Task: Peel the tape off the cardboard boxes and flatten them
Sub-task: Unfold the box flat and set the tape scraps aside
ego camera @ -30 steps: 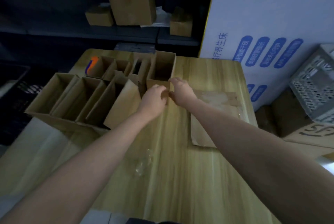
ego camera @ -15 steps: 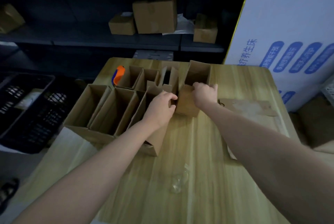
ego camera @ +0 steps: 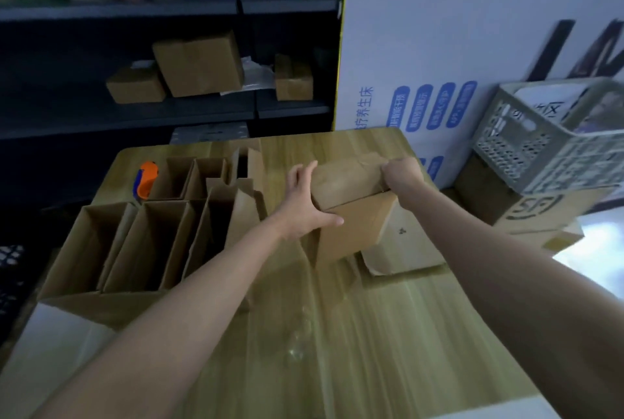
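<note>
A small brown cardboard box [ego camera: 351,212] is lifted and tipped over the middle of the wooden table [ego camera: 405,334]. My left hand [ego camera: 304,206] grips its left side, thumb across the front face. My right hand [ego camera: 401,175] is closed on the box's upper right edge, where crinkled tape or a flap shows. Flattened cardboard [ego camera: 401,249] lies on the table under and to the right of the box. A crumpled piece of clear tape [ego camera: 299,337] lies on the table nearer to me.
Several open-topped cardboard boxes [ego camera: 148,243] stand in rows on the table's left half, with an orange and blue tool [ego camera: 145,178] behind them. Dark shelving [ego camera: 169,108] with more boxes is behind. A white printed board [ego camera: 456,57] and a grey plastic crate [ego camera: 553,138] stand at right.
Both hands have pulled one box out of the back row and carried it right, above the flattened cardboard, turning it on its side. The view has tilted upward.
</note>
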Motion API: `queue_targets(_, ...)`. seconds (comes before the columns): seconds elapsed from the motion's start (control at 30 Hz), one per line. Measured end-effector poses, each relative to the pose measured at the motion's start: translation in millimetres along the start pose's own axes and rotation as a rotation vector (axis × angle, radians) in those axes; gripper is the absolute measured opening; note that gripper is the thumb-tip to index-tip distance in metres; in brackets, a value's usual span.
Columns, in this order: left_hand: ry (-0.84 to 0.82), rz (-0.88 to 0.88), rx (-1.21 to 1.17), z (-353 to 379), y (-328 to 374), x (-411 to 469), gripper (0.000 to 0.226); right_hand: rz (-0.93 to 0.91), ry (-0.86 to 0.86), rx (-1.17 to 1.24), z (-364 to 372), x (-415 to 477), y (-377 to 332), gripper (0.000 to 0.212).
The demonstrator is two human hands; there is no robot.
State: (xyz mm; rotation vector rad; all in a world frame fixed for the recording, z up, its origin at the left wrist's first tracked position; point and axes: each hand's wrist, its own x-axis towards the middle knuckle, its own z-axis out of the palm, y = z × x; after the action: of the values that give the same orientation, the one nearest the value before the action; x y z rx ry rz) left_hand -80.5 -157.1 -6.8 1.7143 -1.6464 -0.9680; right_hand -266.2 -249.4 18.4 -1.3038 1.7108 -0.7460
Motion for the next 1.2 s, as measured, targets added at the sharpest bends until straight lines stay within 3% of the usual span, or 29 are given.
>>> queue_targets(0.1, -0.004, 0.075, -0.008, 20.7, 15.7, 2.1, 0.112, -0.034, -0.006, -0.075, -30.8, -6.3, 27.1, 0.015)
queue_targets(0.13, -0.014, 0.088, 0.000, 28.4, 19.8, 2.6, 0.112, -0.089, 0.006, -0.207, -42.0, -9.2, 35.1, 0.022)
queue_targets(0.2, -0.064, 0.116, 0.001, 45.6, 28.4, 3.2, 0.113, -0.185, -0.040, -0.504, -64.2, -14.7, 46.7, 0.071)
queue_targets(0.27, -0.150, 0.129, -0.033, 65.7, 37.5, 0.8, 0.116, -0.262, -0.223, -0.704, -82.2, -20.4, 51.0, 0.100)
queue_targets(0.37, -0.243, 0.160, -0.068, 98.5, 45.1, -5.8, 0.115, -0.206, -0.510, -0.907, -97.9, -28.7, 62.7, 0.117)
queue_targets(0.47, -0.267, 0.142, -0.052, 125.1, 42.5, -11.9, 0.111, -0.176, -0.573, -1.059, -103.7, -34.1, 83.1, 0.126)
queue_targets(0.67, -0.386, 0.048, 0.035, 138.4, 25.2, -20.6, 0.095, -0.181, -0.543, -0.962, -99.5, -49.6, 123.9, 0.124)
queue_targets(0.83, -0.186, 0.086, 0.098, 129.8, 28.4, -17.2, 0.046, -0.216, -0.546, -0.975, -101.0, -53.1, 123.3, 0.123)
queue_targets(0.93, -0.120, 0.139, 0.244, 134.2, 37.7, -17.6, 0.038, -0.219, -0.564, -1.036, -99.8, -54.1, 120.8, 0.125)
queue_targets(1.2, -0.067, 0.154, 0.288, 146.1, 49.1, -23.2, 0.017, -0.221, -0.613, -1.111, -93.6, -50.9, 124.8, 0.128)
